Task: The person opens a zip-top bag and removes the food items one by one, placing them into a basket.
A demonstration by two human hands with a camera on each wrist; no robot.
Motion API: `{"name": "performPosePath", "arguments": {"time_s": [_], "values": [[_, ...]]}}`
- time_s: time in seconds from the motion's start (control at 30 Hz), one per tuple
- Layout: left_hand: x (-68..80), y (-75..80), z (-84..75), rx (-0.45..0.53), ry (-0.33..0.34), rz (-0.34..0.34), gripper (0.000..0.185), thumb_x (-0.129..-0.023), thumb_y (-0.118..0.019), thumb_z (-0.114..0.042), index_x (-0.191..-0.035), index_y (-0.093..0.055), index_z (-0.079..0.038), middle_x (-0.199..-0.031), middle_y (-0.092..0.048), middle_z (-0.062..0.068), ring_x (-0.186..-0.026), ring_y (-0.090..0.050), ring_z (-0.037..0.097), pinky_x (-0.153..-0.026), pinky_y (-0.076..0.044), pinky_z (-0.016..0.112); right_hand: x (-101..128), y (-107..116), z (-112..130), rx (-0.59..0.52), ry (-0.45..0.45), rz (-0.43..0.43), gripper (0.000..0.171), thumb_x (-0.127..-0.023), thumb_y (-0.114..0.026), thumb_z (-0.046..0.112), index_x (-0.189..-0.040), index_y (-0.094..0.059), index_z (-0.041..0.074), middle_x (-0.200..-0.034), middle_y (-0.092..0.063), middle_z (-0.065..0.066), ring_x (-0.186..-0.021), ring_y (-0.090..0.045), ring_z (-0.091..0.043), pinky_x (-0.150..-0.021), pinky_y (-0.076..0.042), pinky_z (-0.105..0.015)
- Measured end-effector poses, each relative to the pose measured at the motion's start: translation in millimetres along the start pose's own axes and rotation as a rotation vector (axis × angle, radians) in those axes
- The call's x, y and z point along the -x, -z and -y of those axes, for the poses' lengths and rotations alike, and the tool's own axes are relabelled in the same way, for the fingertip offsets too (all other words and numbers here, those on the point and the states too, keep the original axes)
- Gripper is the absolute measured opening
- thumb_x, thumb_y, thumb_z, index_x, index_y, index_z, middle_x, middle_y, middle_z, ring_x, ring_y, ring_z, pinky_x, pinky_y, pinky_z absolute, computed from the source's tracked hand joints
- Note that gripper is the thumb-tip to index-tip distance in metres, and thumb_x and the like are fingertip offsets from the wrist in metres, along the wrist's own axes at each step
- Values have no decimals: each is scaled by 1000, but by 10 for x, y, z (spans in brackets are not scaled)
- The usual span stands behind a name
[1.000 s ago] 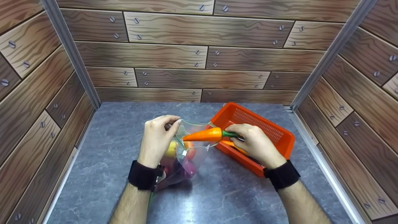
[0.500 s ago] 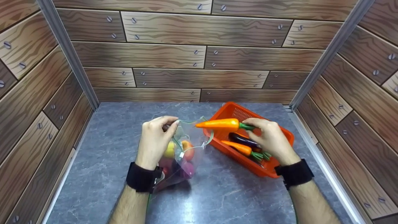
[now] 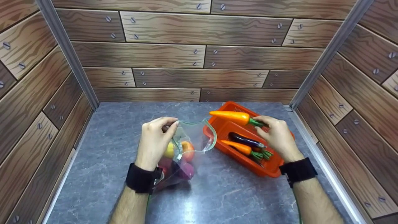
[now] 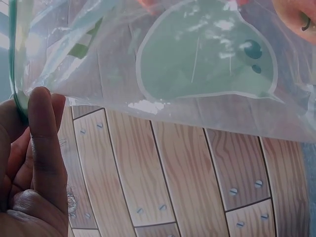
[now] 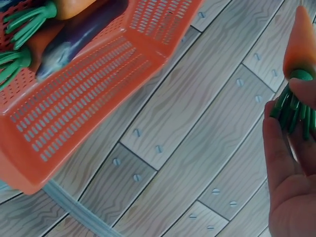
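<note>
The work appears partway along: two carrots (image 3: 238,147) and one eggplant (image 3: 244,139) are contained in one red basket (image 3: 242,161), at least four pieces of produce (image 3: 188,151) in one clear bag (image 3: 197,134), its rim pinched by the left hand (image 3: 154,141). A third carrot (image 3: 230,116), gripped at the stalk by the right hand's (image 3: 276,132) fingers, is held above the basket, not yet set down.

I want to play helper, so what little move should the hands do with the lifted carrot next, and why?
Probably lower the carrot into the red basket. The right hand holds it by its green top, and has moved it from the clear bag toward the basket, where other carrots and an eggplant lie.
</note>
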State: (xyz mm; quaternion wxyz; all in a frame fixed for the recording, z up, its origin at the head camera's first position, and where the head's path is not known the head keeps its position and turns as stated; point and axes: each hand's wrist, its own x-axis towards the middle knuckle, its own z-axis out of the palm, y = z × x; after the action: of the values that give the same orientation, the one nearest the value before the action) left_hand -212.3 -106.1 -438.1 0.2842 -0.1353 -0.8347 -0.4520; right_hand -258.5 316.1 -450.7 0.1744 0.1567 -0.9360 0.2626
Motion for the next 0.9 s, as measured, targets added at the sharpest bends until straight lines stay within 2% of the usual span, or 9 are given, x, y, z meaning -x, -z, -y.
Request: {"name": "performPosePath", "arguments": {"time_s": [0.3,0.57,0.9], "values": [[9,-4,5,-4,-1,4,9,-108,-86,-10,-114,-92,-6,-96,-90,4,-76,-79,14,-73,-66,23,-86,-33,-244,55,-124,55,34,-107,-80,1,-141,-81,-2,-131,-85,-31,-112,-85,-45,-95,-69,-60],[14,0,2,2,-1,5,9,-108,-86,-10,-113,-92,-5,-95,-90,4,-75,-79,14,-72,-65,23,-147,-151,-480,115,-161,99,31,-107,-78,2,-138,-82,-1,-127,-85,-31,-109,-84,-47,-96,-68,-66],[27,13,-4,-1,-5,1,8,-108,-86,-10,-112,-92,-6,-95,-90,4,-75,-78,14,-73,-66,24,-195,-263,-632,158,-247,195,34,-109,-78,3,-142,-79,-5,-134,-82,-34,-117,-82,-53,-100,-68,-67]]}}
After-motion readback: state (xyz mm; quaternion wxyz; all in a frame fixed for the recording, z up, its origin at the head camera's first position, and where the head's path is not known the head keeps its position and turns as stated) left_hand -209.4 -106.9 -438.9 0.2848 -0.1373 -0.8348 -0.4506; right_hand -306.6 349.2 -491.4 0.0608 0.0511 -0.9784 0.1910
